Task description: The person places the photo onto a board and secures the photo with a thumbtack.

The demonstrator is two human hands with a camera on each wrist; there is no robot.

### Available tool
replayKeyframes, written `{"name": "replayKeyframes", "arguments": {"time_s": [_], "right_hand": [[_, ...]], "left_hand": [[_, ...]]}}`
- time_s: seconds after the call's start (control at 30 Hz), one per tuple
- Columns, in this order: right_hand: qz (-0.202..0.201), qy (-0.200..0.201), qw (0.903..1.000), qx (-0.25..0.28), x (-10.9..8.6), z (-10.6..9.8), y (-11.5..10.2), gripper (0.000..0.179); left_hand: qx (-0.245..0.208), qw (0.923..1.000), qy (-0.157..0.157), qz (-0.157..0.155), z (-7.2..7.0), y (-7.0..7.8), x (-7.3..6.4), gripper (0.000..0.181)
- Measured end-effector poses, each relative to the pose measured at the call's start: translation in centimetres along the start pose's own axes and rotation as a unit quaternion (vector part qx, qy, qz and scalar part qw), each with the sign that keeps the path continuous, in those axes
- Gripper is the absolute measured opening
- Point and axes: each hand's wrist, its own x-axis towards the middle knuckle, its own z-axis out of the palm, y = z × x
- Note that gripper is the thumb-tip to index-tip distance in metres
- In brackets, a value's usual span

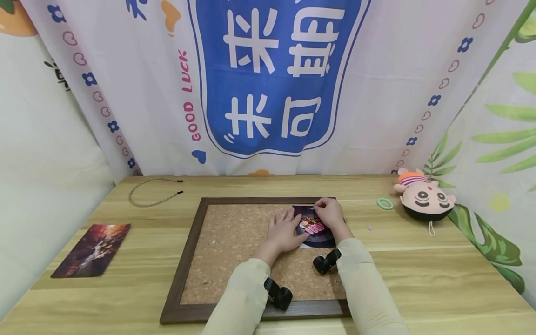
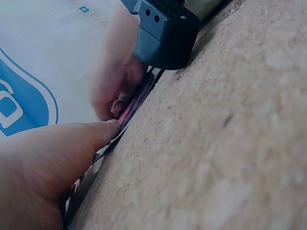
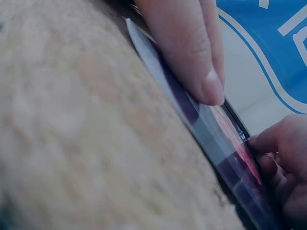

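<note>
A dark picture card [image 1: 318,237] with a colourful bowl-like print lies on the cork board [image 1: 234,265], near its upper right corner. With fingers spread, my left hand [image 1: 284,232] presses the card's left side, the thumb along its lower part. At the card's top edge, my right hand [image 1: 331,215] has its fingers curled and its fingertips together. They pinch a small pushpin against the card, almost wholly hidden by the fingers. The right wrist view has the right hand [image 3: 285,160] at the far edge and the left thumb [image 3: 192,52] on the card, whose near edge lifts slightly.
Brown wood frames the board [image 1: 190,260]. Left on the table lies another picture card [image 1: 92,251], with a braided cord [image 1: 146,204] behind it. To the right are a tiny lilac piece [image 1: 370,228], a green ring [image 1: 385,203] and a plush toy [image 1: 423,195]. A printed curtain hangs behind.
</note>
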Motion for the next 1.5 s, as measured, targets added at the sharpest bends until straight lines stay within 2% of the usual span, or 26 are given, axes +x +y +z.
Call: {"name": "replayKeyframes", "arguments": {"time_s": [0.33, 0.73, 0.87, 0.9, 0.93, 0.97, 1.0, 1.03, 1.13, 1.17, 1.2, 1.23, 1.27, 1.4, 1.5], "right_hand": [[0.016, 0.0, 0.9998, -0.007, -0.2, 0.0, 0.0, 0.008], [0.003, -0.015, 0.9997, -0.018, 0.3, 0.1, -0.6, 0.008], [0.02, -0.045, 0.9984, -0.028, 0.9, 0.2, -0.2, 0.009], [0.013, -0.058, 0.9979, -0.027, 1.0, 0.1, 0.1, 0.01], [-0.012, -0.065, 0.9976, -0.02, 2.0, 0.5, 1.4, 0.013], [-0.023, -0.081, 0.9962, -0.024, 2.5, 0.5, 1.8, 0.017], [-0.056, -0.09, 0.9942, -0.017, 3.5, 0.6, 3.0, 0.022], [-0.071, -0.104, 0.9919, -0.017, 3.8, 0.4, 3.3, 0.026], [-0.092, -0.137, 0.9863, -0.007, 3.9, -1.3, 2.0, 0.037], [-0.079, -0.151, 0.9854, -0.012, 3.1, -2.6, 0.2, 0.039], [-0.083, -0.157, 0.984, -0.009, 2.8, -3.5, -0.7, 0.04], [-0.066, -0.168, 0.9835, -0.013, 2.0, -4.7, -2.4, 0.041], [-0.067, -0.176, 0.9821, -0.003, 1.6, -5.7, -3.2, 0.042], [-0.092, -0.179, 0.9791, 0.03, 1.1, -8.5, -4.3, 0.046], [-0.098, -0.177, 0.9776, 0.056, 0.1, -10.4, -4.9, 0.048]], "left_hand": [[-0.009, 0.9999, -0.006, -0.003, 0.0, 0.2, -0.1, 0.063], [-0.021, 0.9997, 0.007, -0.011, -0.4, -0.1, -0.1, 0.061], [-0.049, 0.9985, 0.001, -0.023, -0.7, 0.2, 0.0, 0.061], [-0.055, 0.9982, 0.003, -0.025, -0.8, 0.2, 0.1, 0.061], [-0.059, 0.9978, 0.005, -0.028, -0.9, 0.3, 0.2, 0.062], [-0.064, 0.9975, 0.008, -0.03, -1.2, 0.3, 0.3, 0.063], [-0.072, 0.9968, 0.013, -0.031, -1.5, 0.4, 0.3, 0.064], [-0.077, 0.9964, 0.022, -0.028, -1.8, 0.4, 0.4, 0.064], [-0.13, 0.9901, 0.045, -0.027, -3.2, 0.3, 0.4, 0.063], [-0.154, 0.9863, 0.053, -0.029, -3.8, 0.2, 0.3, 0.063], [-0.174, 0.9823, 0.061, -0.033, -4.5, 0.0, 0.2, 0.062], [-0.188, 0.9791, 0.07, -0.034, -5.1, -0.2, 0.1, 0.062], [-0.203, 0.9753, 0.078, -0.038, -5.8, -0.4, -0.1, 0.062], [-0.225, 0.9667, 0.112, -0.047, -8.8, -2.3, -1.0, 0.061], [-0.256, 0.9567, 0.125, -0.059, -10.9, -4.6, -2.2, 0.061]]}}
